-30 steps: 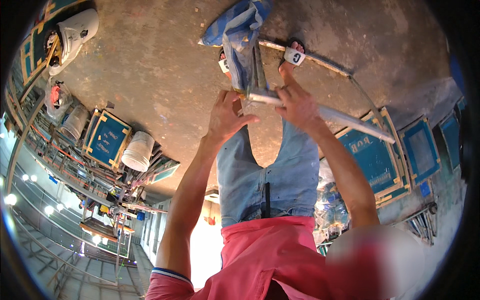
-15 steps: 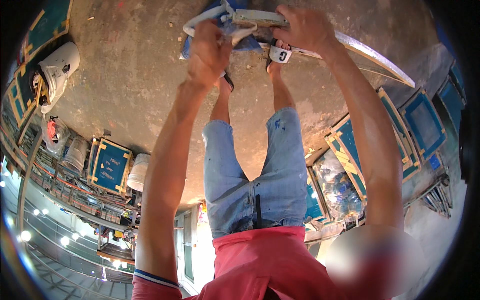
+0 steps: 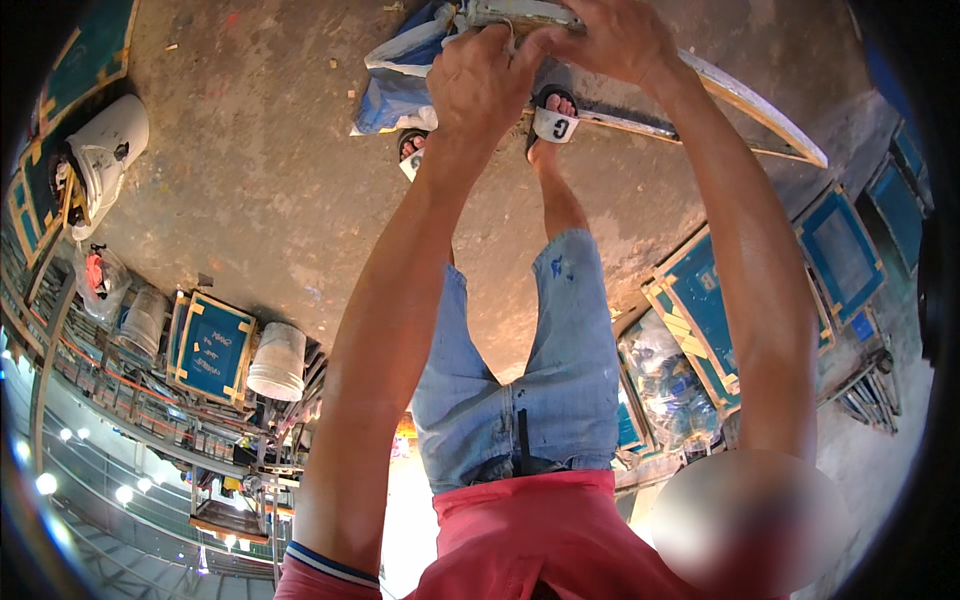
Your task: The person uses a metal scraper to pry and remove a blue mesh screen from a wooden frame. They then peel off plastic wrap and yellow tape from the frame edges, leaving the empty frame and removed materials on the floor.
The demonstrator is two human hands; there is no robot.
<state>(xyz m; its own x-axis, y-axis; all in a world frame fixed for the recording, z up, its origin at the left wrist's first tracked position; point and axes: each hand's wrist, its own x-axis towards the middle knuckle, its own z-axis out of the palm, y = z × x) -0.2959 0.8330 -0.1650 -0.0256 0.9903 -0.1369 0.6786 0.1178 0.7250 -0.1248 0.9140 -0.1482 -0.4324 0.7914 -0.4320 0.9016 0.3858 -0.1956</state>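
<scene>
In front of my feet at the top of the view is a long, pale-edged frame (image 3: 755, 95), its edge bending away to the right. My right hand (image 3: 622, 45) grips the near rail at its top, fingers over the edge. Close against it, my left hand (image 3: 480, 85) is curled with its thumb toward the right fingers; what lies inside it is hidden. A crumpled blue-and-white sheet (image 3: 395, 100) hangs by the frame's left end, just left of my left hand.
White sandals are on my feet over stained concrete (image 3: 250, 150). A tipped white bucket (image 3: 108, 140) lies at left, with another bucket (image 3: 277, 362) and a taped blue screen (image 3: 212, 347) below. More blue screens (image 3: 840, 255) and a filled clear bag (image 3: 670, 385) stand at right.
My left hand has moved right, from the pale edge of the sheet to beside my right hand. The right hand stays on the frame, slightly higher in view. My left foot has shifted left.
</scene>
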